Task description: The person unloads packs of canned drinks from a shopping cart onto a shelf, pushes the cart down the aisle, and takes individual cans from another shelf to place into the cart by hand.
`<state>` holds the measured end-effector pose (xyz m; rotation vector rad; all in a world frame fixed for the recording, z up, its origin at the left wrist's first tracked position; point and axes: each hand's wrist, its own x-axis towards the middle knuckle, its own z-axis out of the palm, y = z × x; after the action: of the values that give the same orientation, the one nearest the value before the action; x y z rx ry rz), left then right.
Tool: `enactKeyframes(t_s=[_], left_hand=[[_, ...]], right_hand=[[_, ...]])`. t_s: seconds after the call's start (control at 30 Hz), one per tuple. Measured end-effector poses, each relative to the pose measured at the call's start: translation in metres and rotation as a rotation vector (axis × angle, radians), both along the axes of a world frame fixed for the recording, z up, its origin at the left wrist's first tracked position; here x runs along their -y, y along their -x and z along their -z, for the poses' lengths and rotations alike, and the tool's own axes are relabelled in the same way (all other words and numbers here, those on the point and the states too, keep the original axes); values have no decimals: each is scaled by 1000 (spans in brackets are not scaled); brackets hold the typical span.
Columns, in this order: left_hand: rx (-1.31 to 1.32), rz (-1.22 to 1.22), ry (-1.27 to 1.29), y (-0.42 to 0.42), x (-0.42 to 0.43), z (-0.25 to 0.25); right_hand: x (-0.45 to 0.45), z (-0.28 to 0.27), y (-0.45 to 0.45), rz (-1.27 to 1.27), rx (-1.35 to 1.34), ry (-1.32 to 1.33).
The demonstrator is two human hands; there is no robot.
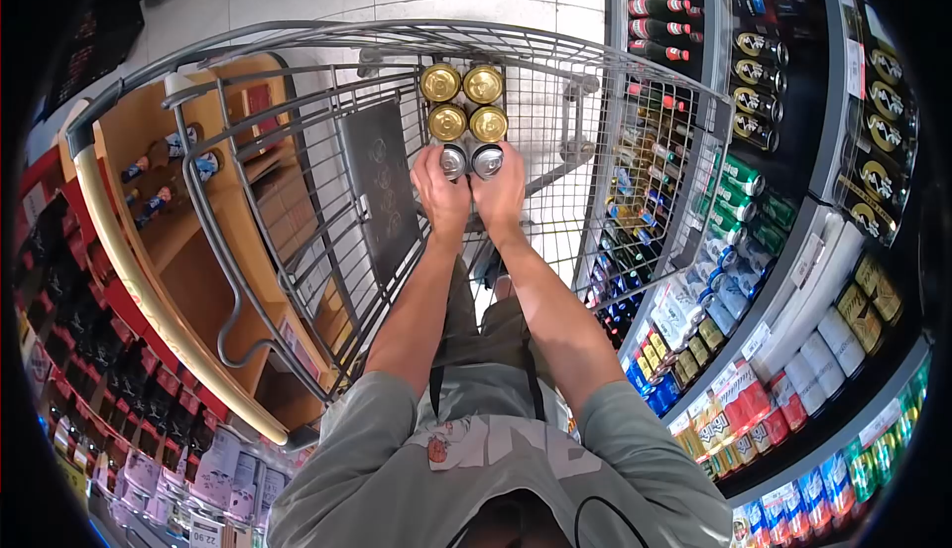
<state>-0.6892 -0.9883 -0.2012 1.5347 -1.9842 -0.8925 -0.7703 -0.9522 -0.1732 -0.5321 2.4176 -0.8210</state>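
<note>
Hands [441,193] [499,191] clasp two silver-topped cans [487,160], one apiece, beside four gold-topped cans [448,122] in one cart [382,206].

Left hand [441,194] and right hand [498,191] hide most of two silver cans [487,160] from us. We see mainly the tops of four gold cans [440,83]. Lettering on the cart's dark panel [381,191]: too small to read. Shirt [397,484] cut off at the near edge.
</note>
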Motion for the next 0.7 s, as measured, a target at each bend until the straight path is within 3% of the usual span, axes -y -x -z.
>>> enactKeyframes(t_s=[0.43, 0.7], left_hand=[[-5, 47, -14, 2, 2, 1], [34, 62, -97, 1, -5, -18]], right_hand=[[-1, -6, -1, -4, -7, -54], [-17, -10, 1, -68, -24, 143]])
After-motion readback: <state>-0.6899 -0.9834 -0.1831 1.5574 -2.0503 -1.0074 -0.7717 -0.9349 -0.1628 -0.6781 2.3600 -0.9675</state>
